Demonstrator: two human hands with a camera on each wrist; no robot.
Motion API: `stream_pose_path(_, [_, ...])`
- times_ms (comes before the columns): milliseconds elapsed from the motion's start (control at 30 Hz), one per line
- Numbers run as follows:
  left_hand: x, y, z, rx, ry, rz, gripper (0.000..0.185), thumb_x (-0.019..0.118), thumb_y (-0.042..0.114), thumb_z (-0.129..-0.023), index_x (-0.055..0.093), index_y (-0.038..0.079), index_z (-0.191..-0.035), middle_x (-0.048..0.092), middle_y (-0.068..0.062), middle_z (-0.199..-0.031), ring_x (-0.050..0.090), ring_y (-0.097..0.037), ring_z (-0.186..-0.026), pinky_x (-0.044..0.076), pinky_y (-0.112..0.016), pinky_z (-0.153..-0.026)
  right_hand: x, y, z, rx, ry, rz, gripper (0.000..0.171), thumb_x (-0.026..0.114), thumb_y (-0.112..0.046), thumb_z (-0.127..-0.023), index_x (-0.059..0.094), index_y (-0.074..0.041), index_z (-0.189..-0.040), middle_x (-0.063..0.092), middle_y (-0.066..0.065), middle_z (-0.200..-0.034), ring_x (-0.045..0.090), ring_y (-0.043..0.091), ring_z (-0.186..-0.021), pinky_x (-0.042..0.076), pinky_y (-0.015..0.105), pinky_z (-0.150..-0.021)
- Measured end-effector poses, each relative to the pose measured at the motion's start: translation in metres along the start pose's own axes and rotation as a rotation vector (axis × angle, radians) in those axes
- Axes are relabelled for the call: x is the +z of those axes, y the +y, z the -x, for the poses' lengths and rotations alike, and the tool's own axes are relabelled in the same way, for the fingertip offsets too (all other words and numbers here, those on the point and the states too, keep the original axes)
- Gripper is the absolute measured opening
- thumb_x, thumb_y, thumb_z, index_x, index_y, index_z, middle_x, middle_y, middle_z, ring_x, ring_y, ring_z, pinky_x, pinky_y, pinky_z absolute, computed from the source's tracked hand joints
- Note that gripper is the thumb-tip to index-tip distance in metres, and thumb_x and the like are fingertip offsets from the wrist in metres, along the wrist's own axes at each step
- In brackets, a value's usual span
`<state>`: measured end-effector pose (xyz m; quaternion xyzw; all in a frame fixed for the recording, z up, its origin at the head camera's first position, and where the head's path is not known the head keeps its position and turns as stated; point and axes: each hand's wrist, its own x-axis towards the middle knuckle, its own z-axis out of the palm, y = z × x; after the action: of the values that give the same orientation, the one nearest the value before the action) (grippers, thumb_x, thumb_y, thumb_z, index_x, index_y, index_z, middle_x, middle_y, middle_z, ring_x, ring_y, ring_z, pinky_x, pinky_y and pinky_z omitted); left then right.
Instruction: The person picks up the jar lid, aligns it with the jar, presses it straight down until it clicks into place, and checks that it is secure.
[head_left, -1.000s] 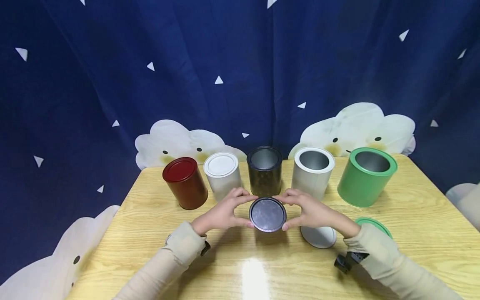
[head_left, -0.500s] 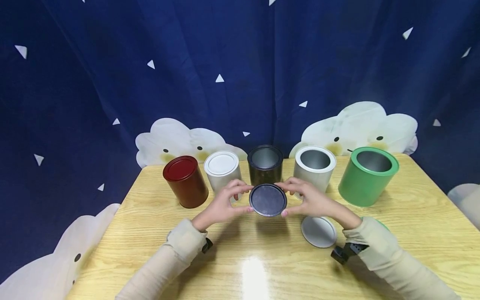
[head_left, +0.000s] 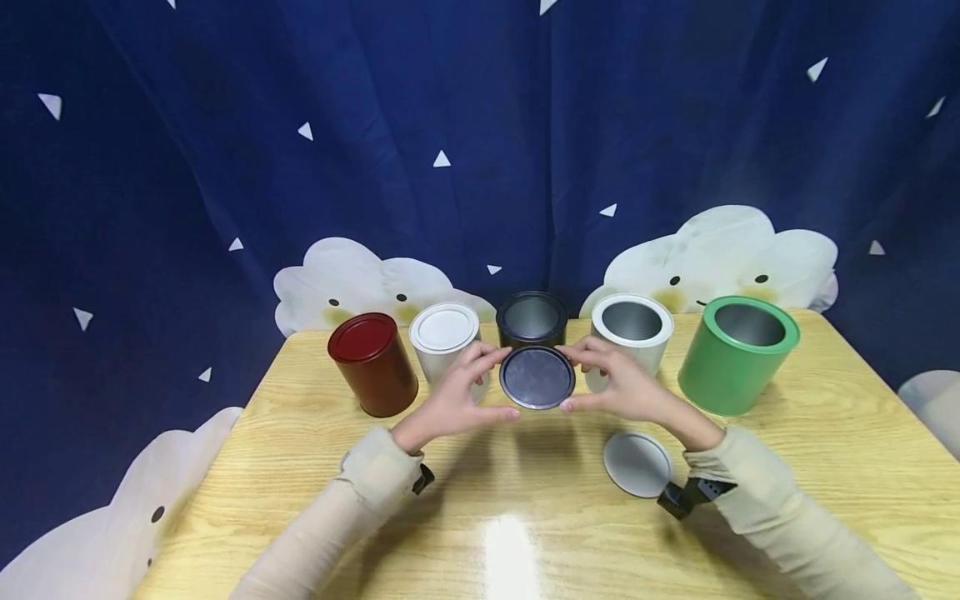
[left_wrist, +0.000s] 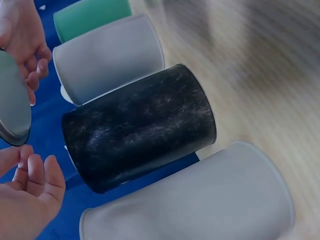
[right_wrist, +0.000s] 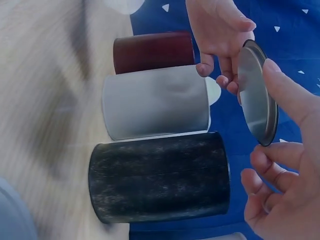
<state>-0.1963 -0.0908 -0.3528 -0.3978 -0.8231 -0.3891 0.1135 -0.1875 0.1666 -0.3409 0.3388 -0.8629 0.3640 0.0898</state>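
A round black lid is held level between both hands, close in front of the open black can and overlapping its front in the head view. My left hand has curled fingertips at the lid's left rim; its thumb tip shows just off the near edge. On the other side my right hand pinches the right rim between thumb and index finger. The right wrist view shows the lid's pale underside with the right thumb on its rim. The black can's scuffed side fills the middle of the left wrist view.
A red can and a white can, both lidded, stand left. Right of the black can are an uncovered white can and a larger uncovered green can. A white lid lies on the wooden table.
Both hands have carried the black lid forward toward the black can. The left thumb has slipped off the lid's edge. The green lid on the table is now hidden by the right arm.
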Motion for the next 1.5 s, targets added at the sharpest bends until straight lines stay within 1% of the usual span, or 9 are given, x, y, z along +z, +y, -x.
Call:
stream_pose_path(200, [-0.005, 0.003, -0.008, -0.003, 0.023, -0.018, 0.074, 0.083, 0.02, -0.062, 0.051, -0.004, -0.125, 0.048, -0.013, -0.11, 0.044, -0.018, -0.082, 0.038, -0.028, -0.073, -0.005, -0.004, -0.008, -0.004, 0.031, 0.048, 0.065, 0.083, -0.021, -0.063, 0.059, 0.003, -0.118, 0.057, 0.005, -0.097, 0.052, 0.017, -0.08, 0.043, 0.03, -0.068])
stream_pose_path(333, [-0.009, 0.002, -0.013, 0.006, 0.027, -0.03, 0.074, 0.084, 0.02, -0.062, 0.052, -0.005, -0.124, 0.048, -0.014, -0.111, 0.045, -0.023, -0.096, 0.037, -0.034, -0.084, -0.009, -0.007, -0.013, -0.005, 0.032, 0.056, 0.065, 0.083, -0.025, -0.063, 0.059, 0.002, -0.118, 0.058, 0.005, -0.1, 0.053, 0.017, -0.081, 0.043, 0.032, -0.07])
stream_pose_path(433, [-0.012, 0.002, -0.018, 0.014, 0.03, -0.037, 0.072, 0.082, 0.019, -0.064, 0.052, -0.005, -0.123, 0.049, -0.014, -0.111, 0.044, -0.025, -0.103, 0.035, -0.038, -0.088, -0.012, -0.008, -0.017, -0.019, 0.04, 0.072, 0.066, 0.084, -0.025, -0.062, 0.059, 0.002, -0.117, 0.058, 0.006, -0.101, 0.053, 0.018, -0.081, 0.043, 0.033, -0.071])
stream_pose_path(600, [-0.017, 0.003, -0.027, 0.029, 0.026, -0.079, 0.068, 0.08, 0.021, -0.067, 0.052, -0.006, -0.123, 0.049, -0.014, -0.108, 0.044, -0.026, -0.103, 0.035, -0.038, -0.089, -0.018, -0.007, -0.023, -0.039, 0.054, 0.117, 0.066, 0.084, -0.021, -0.06, 0.06, 0.003, -0.116, 0.058, 0.006, -0.095, 0.053, 0.02, -0.078, 0.043, 0.033, -0.067])
stream_pose_path(800, [-0.023, 0.001, -0.036, 0.044, 0.005, -0.13, 0.069, 0.08, 0.024, -0.068, 0.052, -0.007, -0.123, 0.049, -0.013, -0.106, 0.043, -0.025, -0.102, 0.035, -0.037, -0.089, -0.024, -0.005, -0.032, -0.047, 0.044, 0.132, 0.066, 0.084, -0.022, -0.06, 0.059, 0.003, -0.116, 0.057, 0.004, -0.092, 0.051, 0.019, -0.075, 0.041, 0.031, -0.062])
stream_pose_path(967, [-0.027, -0.003, -0.045, 0.049, 0.0, -0.124, 0.069, 0.079, 0.024, -0.069, 0.051, -0.008, -0.124, 0.049, -0.013, -0.107, 0.042, -0.024, -0.103, 0.034, -0.036, -0.09, -0.028, -0.002, -0.039, -0.049, 0.043, 0.131, 0.067, 0.083, -0.022, -0.061, 0.059, 0.004, -0.117, 0.056, 0.005, -0.093, 0.05, 0.021, -0.075, 0.04, 0.031, -0.06])
stream_pose_path(1167, [-0.029, -0.01, -0.056, 0.06, 0.001, -0.126, 0.067, 0.079, 0.023, -0.07, 0.052, -0.008, -0.123, 0.049, -0.012, -0.106, 0.042, -0.024, -0.101, 0.034, -0.034, -0.089, -0.034, 0.004, -0.048, -0.037, 0.036, 0.137, 0.065, 0.083, -0.02, -0.064, 0.058, 0.004, -0.119, 0.056, 0.005, -0.093, 0.048, 0.02, -0.076, 0.037, 0.025, -0.059])
stream_pose_path(1367, [-0.03, -0.015, -0.065, 0.043, -0.02, -0.123, 0.067, 0.078, 0.024, -0.071, 0.051, -0.008, -0.124, 0.049, -0.012, -0.106, 0.041, -0.023, -0.098, 0.034, -0.034, -0.085, -0.039, 0.01, -0.056, -0.037, 0.016, 0.147, 0.064, 0.082, -0.018, -0.065, 0.057, 0.006, -0.119, 0.056, 0.007, -0.093, 0.047, 0.016, -0.076, 0.036, 0.025, -0.057])
stream_pose_path(1500, [-0.031, -0.02, -0.071, 0.023, -0.029, -0.118, 0.066, 0.077, 0.023, -0.073, 0.051, -0.007, -0.124, 0.048, -0.012, -0.108, 0.04, -0.023, -0.098, 0.034, -0.033, -0.085, -0.041, 0.014, -0.063, -0.004, -0.008, 0.15, 0.064, 0.081, -0.019, -0.066, 0.057, 0.005, -0.12, 0.055, 0.008, -0.094, 0.048, 0.018, -0.075, 0.037, 0.027, -0.058])
